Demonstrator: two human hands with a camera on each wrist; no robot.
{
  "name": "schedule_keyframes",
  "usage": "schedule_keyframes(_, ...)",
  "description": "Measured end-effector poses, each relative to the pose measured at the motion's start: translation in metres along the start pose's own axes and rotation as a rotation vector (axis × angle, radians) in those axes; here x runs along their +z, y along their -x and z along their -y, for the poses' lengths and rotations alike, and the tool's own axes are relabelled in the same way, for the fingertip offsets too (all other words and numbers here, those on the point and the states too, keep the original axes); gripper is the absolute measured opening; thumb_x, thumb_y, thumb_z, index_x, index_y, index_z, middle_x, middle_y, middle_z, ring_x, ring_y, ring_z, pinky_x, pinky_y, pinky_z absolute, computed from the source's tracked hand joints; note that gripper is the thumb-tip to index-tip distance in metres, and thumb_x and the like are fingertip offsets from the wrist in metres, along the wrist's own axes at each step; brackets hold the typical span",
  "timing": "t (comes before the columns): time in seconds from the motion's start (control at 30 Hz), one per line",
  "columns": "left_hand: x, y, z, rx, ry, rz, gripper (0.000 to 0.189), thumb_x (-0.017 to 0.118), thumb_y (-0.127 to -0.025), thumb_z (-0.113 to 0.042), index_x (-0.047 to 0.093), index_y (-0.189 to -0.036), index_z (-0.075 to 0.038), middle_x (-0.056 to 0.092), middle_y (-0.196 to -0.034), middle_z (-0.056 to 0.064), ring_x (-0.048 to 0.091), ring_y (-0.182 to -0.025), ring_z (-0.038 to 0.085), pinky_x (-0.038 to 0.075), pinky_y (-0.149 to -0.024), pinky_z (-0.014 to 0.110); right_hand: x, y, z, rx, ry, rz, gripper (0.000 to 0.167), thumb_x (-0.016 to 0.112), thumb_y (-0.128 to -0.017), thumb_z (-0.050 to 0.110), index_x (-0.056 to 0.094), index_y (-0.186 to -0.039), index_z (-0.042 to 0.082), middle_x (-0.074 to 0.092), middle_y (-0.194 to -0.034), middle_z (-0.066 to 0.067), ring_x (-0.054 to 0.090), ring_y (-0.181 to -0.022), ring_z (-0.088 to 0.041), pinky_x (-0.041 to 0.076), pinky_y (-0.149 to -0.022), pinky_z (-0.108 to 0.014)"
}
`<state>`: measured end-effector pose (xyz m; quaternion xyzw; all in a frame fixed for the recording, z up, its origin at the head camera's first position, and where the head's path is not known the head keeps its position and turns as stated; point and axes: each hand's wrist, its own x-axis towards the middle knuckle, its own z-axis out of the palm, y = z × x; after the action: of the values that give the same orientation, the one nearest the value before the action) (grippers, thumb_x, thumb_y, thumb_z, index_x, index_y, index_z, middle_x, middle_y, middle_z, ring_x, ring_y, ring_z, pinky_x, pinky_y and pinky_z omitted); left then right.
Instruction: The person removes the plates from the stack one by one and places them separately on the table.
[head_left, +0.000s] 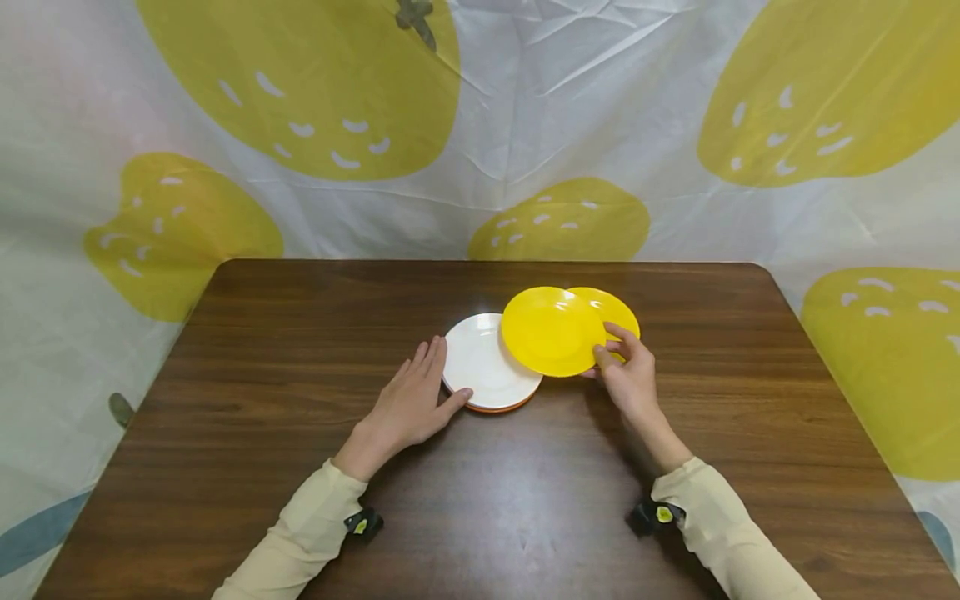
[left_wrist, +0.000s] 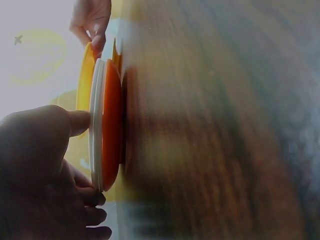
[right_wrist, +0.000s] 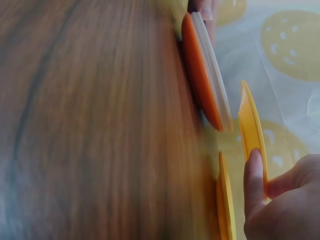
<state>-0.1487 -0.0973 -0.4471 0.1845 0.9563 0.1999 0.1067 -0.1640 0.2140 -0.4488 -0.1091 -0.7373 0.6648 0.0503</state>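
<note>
A yellow plate (head_left: 551, 333) is pinched at its right edge by my right hand (head_left: 630, 375), thumb on top and fingers beneath. In the right wrist view, this plate (right_wrist: 252, 125) hangs raised, tilted a little, and its left part overlaps the white plate (head_left: 480, 367) in the head view. White plates (left_wrist: 96, 125) lie stacked on an orange plate (left_wrist: 111, 125) on the table. Against the left side of that stack rests my left hand (head_left: 408, 400), fingers extended and thumb at the near rim. A second yellow plate (head_left: 613, 307) lies on the table, partly hidden behind the held one.
The brown wooden table (head_left: 300, 333) carries the plates near its far middle. A white cloth with yellow fruit prints (head_left: 510, 150) hangs behind and at both sides. Small black cameras (head_left: 363, 523) are strapped at the wrists.
</note>
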Motion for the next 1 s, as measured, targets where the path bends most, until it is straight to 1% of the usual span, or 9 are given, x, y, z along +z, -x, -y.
schedule_keyframes(0.2, 0.001, -0.001, 0.0, -0.001, -0.005, 0.0, 0.091, 0.043, -0.103, -0.058, 0.005, -0.161, 0.001, 0.009, -0.169, 0.02, 0.011, -0.158, 0.035, 0.018, -0.127, 0.053, -0.011, -0.003, -0.001, -0.011, 0.012, -0.047, 0.047, 0.056, -0.099, -0.001, 0.047, -0.145, -0.005, 0.058, -0.097, -0.006, 0.064, -0.06, -0.002, 0.058, -0.059, -0.019)
schedule_keyframes(0.43, 0.001, -0.003, 0.0, -0.001, -0.006, -0.002, 0.09, 0.042, -0.104, -0.058, 0.005, -0.161, 0.002, 0.009, -0.169, 0.02, 0.011, -0.157, 0.035, 0.019, -0.127, 0.052, -0.025, -0.005, -0.003, -0.004, -0.014, -0.083, 0.049, 0.054, -0.099, -0.003, 0.044, -0.147, -0.005, 0.057, -0.097, -0.002, 0.066, -0.07, 0.001, 0.06, -0.064, -0.019)
schedule_keyframes(0.67, 0.002, -0.003, 0.0, 0.002, -0.004, 0.002, 0.09, 0.042, -0.104, -0.057, 0.005, -0.161, 0.002, 0.008, -0.169, 0.02, 0.01, -0.157, 0.035, 0.019, -0.127, 0.052, -0.039, -0.007, -0.007, -0.002, -0.037, -0.131, 0.048, 0.056, -0.099, -0.004, 0.045, -0.146, -0.005, 0.06, -0.089, 0.006, 0.064, -0.07, -0.002, 0.059, -0.063, -0.018)
schedule_keyframes(1.0, 0.001, -0.003, 0.0, 0.004, -0.004, -0.005, 0.091, 0.042, -0.104, -0.058, 0.005, -0.161, 0.002, 0.009, -0.169, 0.02, 0.011, -0.157, 0.035, 0.019, -0.127, 0.052, -0.057, -0.011, -0.008, 0.036, -0.083, -0.201, 0.049, 0.056, -0.099, -0.004, 0.044, -0.146, -0.004, 0.059, -0.095, 0.002, 0.063, -0.073, -0.003, 0.059, -0.063, -0.018)
